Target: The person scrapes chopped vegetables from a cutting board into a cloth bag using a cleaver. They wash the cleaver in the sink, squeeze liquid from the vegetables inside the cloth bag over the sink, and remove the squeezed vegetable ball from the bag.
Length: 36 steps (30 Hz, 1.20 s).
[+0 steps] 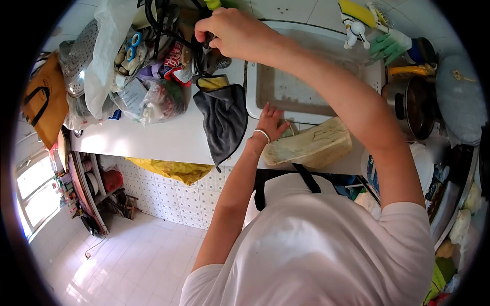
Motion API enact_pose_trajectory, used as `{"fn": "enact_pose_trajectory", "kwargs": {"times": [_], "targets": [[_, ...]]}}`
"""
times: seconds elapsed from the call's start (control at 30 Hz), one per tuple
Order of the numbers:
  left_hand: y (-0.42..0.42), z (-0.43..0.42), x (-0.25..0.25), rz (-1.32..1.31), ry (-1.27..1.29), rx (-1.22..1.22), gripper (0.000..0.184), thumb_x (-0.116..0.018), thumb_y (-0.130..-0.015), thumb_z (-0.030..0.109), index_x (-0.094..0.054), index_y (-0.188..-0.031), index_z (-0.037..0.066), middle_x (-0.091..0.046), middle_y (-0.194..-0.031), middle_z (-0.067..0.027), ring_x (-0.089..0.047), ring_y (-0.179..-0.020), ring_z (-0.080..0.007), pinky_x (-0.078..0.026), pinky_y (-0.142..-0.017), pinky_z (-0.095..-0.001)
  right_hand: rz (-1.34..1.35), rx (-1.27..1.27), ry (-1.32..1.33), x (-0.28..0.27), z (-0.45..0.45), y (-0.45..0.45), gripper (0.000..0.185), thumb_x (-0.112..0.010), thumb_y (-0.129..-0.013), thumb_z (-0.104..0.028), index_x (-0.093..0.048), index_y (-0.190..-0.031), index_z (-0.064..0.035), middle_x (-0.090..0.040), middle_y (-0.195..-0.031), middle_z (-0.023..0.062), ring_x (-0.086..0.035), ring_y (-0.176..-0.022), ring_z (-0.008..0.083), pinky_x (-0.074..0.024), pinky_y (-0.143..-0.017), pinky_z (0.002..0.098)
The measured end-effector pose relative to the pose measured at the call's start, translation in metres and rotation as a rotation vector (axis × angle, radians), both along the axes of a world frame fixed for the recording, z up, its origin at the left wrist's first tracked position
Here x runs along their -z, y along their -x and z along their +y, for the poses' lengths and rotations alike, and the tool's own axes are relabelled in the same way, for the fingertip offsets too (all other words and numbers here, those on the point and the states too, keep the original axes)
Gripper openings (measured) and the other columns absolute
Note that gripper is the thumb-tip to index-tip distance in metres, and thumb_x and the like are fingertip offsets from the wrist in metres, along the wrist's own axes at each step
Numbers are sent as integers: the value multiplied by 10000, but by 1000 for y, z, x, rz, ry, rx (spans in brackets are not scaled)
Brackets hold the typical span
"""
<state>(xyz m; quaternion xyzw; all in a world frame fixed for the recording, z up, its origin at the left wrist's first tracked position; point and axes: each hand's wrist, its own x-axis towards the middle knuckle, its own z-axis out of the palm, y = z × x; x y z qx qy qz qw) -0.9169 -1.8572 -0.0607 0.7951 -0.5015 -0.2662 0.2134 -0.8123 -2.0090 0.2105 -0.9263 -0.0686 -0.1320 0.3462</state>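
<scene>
My right hand [232, 33] reaches to the back of the counter, left of the sink [252, 94]. Its fingers are closed around something dark and narrow beside a black rack [162, 35]; I cannot make out what it is. With a white bracelet at the wrist, my left hand [271, 123] lies with fingers spread at the sink's front rim. Just right of that hand, a yellowed, translucent plastic piece [311, 145], perhaps a container, lies along the counter's front edge. A dark grey cloth [223, 120] with a yellow patch drapes over the counter left of the left hand.
Plastic bags with packets [161, 99] crowd the counter's left. A white tap [353, 30], a yellow sponge [357, 13] and green-white gloves [389, 46] are behind the sink. To the right stands a metal pot [408, 104]. Yellow plastic [173, 170] hangs under the counter.
</scene>
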Motion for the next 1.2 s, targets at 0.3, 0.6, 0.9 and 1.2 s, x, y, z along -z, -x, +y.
{"fn": "enact_pose_trajectory", "kwargs": {"times": [0.3, 0.6, 0.9, 1.2], "targets": [[0, -1, 5, -2, 60, -24, 603, -558, -843, 481, -525, -1218, 9, -490, -1263, -264, -327, -1289, -405, -144, -1132, -435, 34, -50, 27, -2, 9, -21, 164, -642, -746, -17, -601, -898, -65, -600, -866, 129, -605, -851, 306, -474, -726, 409], [1, 1, 20, -23, 44, -21, 649, -574, -814, 520, -515, -1235, 30, -467, -1308, -225, -229, -1324, -445, -164, -1121, -465, 18, -179, 102, 12, 12, -36, 144, -638, -706, -10, -578, -827, -63, -597, -837, 134, -614, -811, 316, -479, -663, 406], [0, 0, 16, -59, 119, -9, 636, -617, -806, 459, -486, -1250, 24, -479, -1276, -241, -299, -1275, -458, -189, -1112, -466, 22, -180, 71, 59, 24, -59, 259, -617, -727, -12, -565, -954, -126, -580, -909, 139, -613, -848, 341, -484, -689, 429], [3, 1, 15, -137, 129, -43, 581, -637, -796, 436, -530, -1199, 33, -540, -1214, -206, -419, -1218, -381, -211, -1099, -480, 80, -117, -37, 48, -5, -37, 541, -677, -722, -106, -492, -1230, -103, -638, -933, 144, -636, -853, 277, -499, -762, 376]]}}
